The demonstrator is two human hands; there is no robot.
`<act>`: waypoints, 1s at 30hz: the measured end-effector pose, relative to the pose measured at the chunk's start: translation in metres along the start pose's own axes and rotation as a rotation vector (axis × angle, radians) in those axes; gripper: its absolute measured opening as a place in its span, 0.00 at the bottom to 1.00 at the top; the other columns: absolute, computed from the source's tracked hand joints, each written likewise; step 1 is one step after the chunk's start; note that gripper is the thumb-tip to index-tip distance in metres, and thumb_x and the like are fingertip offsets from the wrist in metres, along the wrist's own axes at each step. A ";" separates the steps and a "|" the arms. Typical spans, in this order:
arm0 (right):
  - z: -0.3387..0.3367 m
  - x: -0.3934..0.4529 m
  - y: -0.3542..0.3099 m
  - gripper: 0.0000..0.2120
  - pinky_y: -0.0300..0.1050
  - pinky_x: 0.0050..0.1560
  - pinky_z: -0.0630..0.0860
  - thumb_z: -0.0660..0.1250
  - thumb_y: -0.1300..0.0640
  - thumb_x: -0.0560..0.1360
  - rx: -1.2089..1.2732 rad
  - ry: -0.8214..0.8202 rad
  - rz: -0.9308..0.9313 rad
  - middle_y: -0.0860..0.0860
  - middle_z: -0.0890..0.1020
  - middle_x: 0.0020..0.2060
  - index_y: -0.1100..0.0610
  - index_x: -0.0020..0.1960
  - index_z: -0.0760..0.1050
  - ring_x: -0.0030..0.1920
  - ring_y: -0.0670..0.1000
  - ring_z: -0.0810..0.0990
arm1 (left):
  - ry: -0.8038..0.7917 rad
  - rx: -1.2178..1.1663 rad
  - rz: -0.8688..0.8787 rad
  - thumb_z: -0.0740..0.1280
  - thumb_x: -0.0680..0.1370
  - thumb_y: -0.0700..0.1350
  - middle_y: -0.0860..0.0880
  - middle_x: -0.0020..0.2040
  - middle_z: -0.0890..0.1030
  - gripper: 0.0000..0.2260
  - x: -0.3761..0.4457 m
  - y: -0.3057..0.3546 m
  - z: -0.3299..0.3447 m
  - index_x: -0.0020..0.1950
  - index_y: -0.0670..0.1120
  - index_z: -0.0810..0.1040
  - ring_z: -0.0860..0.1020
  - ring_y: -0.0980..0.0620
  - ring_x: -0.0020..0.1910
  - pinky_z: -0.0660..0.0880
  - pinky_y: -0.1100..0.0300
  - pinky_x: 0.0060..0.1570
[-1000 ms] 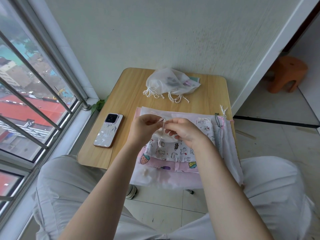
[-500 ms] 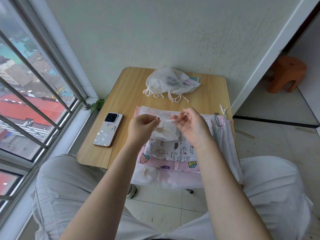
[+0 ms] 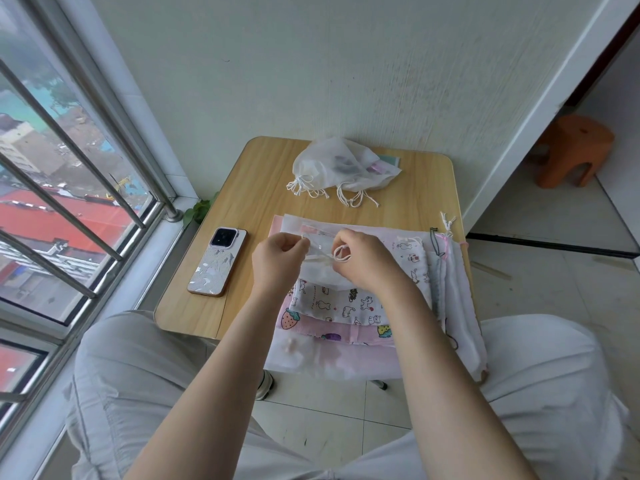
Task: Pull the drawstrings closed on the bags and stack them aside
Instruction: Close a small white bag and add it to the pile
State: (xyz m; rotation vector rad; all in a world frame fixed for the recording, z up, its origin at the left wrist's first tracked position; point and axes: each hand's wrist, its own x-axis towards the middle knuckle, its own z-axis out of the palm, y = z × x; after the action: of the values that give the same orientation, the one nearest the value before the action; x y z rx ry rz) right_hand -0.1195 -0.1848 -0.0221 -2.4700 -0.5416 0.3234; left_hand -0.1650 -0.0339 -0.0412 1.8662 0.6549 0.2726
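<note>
A small white drawstring bag (image 3: 320,271) lies on top of a flat pile of printed bags (image 3: 341,306) at the near right of the wooden table (image 3: 252,188). My left hand (image 3: 278,256) pinches one end of its white drawstring (image 3: 325,259). My right hand (image 3: 367,259) holds the other end, with a loop of cord around the fingers. The bag's mouth sits between the two hands. At the far side of the table lies a stack of closed white bags (image 3: 341,164) with their knotted cords pointing toward me.
A phone (image 3: 219,262) in a pale patterned case lies left of the pile. More bags (image 3: 453,289) hang over the table's right edge. A barred window (image 3: 69,188) runs along the left, a wall behind, an orange stool (image 3: 573,150) at the far right.
My hands were together at the bag's mouth, then drew apart along the drawstring. My right hand has since lowered and now has the cord looped around its fingers.
</note>
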 end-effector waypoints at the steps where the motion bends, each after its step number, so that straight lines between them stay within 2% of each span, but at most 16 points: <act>1: 0.000 0.001 0.000 0.07 0.45 0.44 0.74 0.69 0.59 0.75 -0.032 0.017 -0.010 0.50 0.79 0.48 0.55 0.51 0.74 0.48 0.52 0.77 | 0.008 -0.001 -0.002 0.69 0.74 0.47 0.53 0.35 0.82 0.05 0.000 0.000 0.000 0.41 0.47 0.82 0.74 0.55 0.31 0.72 0.58 0.35; 3: 0.000 0.002 0.000 0.06 0.43 0.41 0.70 0.67 0.62 0.75 -0.060 0.040 -0.009 0.51 0.78 0.48 0.55 0.50 0.73 0.46 0.52 0.76 | 0.036 0.003 -0.018 0.69 0.74 0.46 0.52 0.35 0.80 0.06 0.000 -0.001 -0.001 0.41 0.45 0.80 0.74 0.54 0.33 0.71 0.58 0.36; 6: 0.000 0.004 -0.001 0.07 0.41 0.39 0.67 0.64 0.65 0.75 -0.068 0.041 0.014 0.50 0.79 0.47 0.54 0.48 0.74 0.43 0.50 0.75 | 0.132 0.079 -0.064 0.67 0.72 0.45 0.53 0.35 0.74 0.05 0.001 -0.001 -0.003 0.39 0.46 0.73 0.72 0.50 0.36 0.65 0.59 0.34; 7: 0.000 0.004 -0.002 0.07 0.41 0.39 0.67 0.64 0.65 0.75 -0.071 0.040 0.019 0.50 0.79 0.47 0.54 0.46 0.74 0.43 0.50 0.75 | 0.172 0.107 -0.069 0.67 0.71 0.43 0.52 0.39 0.74 0.04 0.002 -0.001 -0.005 0.43 0.46 0.73 0.73 0.49 0.41 0.66 0.58 0.37; 8: 0.001 0.005 -0.002 0.07 0.41 0.39 0.67 0.65 0.65 0.75 -0.072 0.039 0.023 0.50 0.79 0.46 0.53 0.46 0.74 0.43 0.50 0.75 | 0.197 0.144 -0.056 0.67 0.71 0.42 0.50 0.46 0.74 0.09 0.002 -0.003 -0.007 0.49 0.45 0.73 0.73 0.47 0.48 0.68 0.56 0.42; 9: 0.001 0.006 -0.001 0.07 0.41 0.39 0.68 0.64 0.65 0.75 -0.072 0.038 0.024 0.50 0.79 0.46 0.53 0.45 0.74 0.43 0.50 0.75 | 0.197 0.199 -0.006 0.68 0.70 0.40 0.49 0.54 0.74 0.16 0.003 -0.004 -0.008 0.57 0.44 0.72 0.72 0.46 0.55 0.69 0.55 0.51; 11: 0.000 0.006 -0.002 0.07 0.41 0.40 0.68 0.63 0.65 0.75 -0.074 0.038 0.025 0.50 0.79 0.46 0.54 0.46 0.75 0.44 0.50 0.76 | 0.138 0.333 0.211 0.69 0.69 0.40 0.48 0.66 0.71 0.29 0.005 -0.006 -0.011 0.69 0.46 0.68 0.67 0.47 0.65 0.66 0.52 0.64; 13: 0.000 0.006 -0.003 0.08 0.41 0.40 0.67 0.62 0.65 0.76 -0.075 0.044 0.022 0.49 0.78 0.44 0.54 0.45 0.75 0.45 0.51 0.76 | 0.034 0.435 0.472 0.70 0.68 0.40 0.50 0.70 0.70 0.34 0.007 -0.005 -0.013 0.73 0.50 0.66 0.66 0.48 0.68 0.63 0.51 0.67; 15: 0.000 0.007 -0.004 0.08 0.41 0.40 0.66 0.61 0.64 0.76 -0.083 0.049 0.021 0.48 0.76 0.43 0.53 0.44 0.75 0.44 0.50 0.74 | -0.115 0.531 0.606 0.72 0.69 0.42 0.52 0.68 0.74 0.29 0.009 -0.004 -0.012 0.69 0.53 0.72 0.69 0.49 0.67 0.66 0.48 0.67; 17: 0.000 0.008 -0.003 0.08 0.40 0.40 0.66 0.61 0.64 0.76 -0.085 0.057 0.019 0.49 0.78 0.44 0.54 0.45 0.76 0.44 0.49 0.74 | -0.229 0.637 0.597 0.74 0.71 0.45 0.53 0.58 0.81 0.17 0.010 0.000 -0.011 0.59 0.53 0.81 0.75 0.50 0.61 0.71 0.47 0.61; 20: 0.000 0.007 -0.002 0.06 0.40 0.40 0.67 0.64 0.63 0.76 -0.077 0.065 0.019 0.49 0.80 0.47 0.54 0.47 0.77 0.44 0.49 0.74 | -0.210 0.675 0.562 0.73 0.74 0.47 0.53 0.48 0.84 0.06 0.005 0.005 -0.009 0.50 0.51 0.85 0.77 0.51 0.52 0.72 0.53 0.54; 23: 0.000 0.005 -0.002 0.04 0.41 0.40 0.67 0.65 0.62 0.76 -0.073 0.066 0.023 0.49 0.79 0.46 0.55 0.46 0.76 0.44 0.49 0.75 | -0.142 0.682 0.573 0.71 0.76 0.48 0.52 0.47 0.84 0.06 0.002 0.008 -0.006 0.50 0.49 0.85 0.76 0.52 0.51 0.69 0.59 0.48; 25: 0.000 0.005 -0.002 0.03 0.41 0.40 0.68 0.65 0.62 0.76 -0.080 0.064 0.032 0.49 0.79 0.46 0.56 0.47 0.76 0.45 0.50 0.76 | -0.147 0.705 0.596 0.70 0.77 0.49 0.51 0.46 0.83 0.07 0.000 0.008 -0.006 0.49 0.47 0.84 0.75 0.51 0.51 0.68 0.61 0.47; 30: 0.000 0.005 -0.003 0.05 0.42 0.39 0.68 0.63 0.62 0.77 -0.081 0.068 0.057 0.51 0.78 0.43 0.59 0.46 0.77 0.45 0.52 0.77 | -0.145 0.826 0.722 0.69 0.77 0.51 0.51 0.45 0.81 0.09 -0.007 0.013 -0.006 0.47 0.47 0.83 0.74 0.49 0.52 0.72 0.56 0.49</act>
State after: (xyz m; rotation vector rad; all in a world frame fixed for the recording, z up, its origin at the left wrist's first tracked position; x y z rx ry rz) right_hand -0.1161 -0.1804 -0.0206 -2.5683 -0.4654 0.2432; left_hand -0.1700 -0.0363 -0.0261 2.8538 -0.0785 0.3517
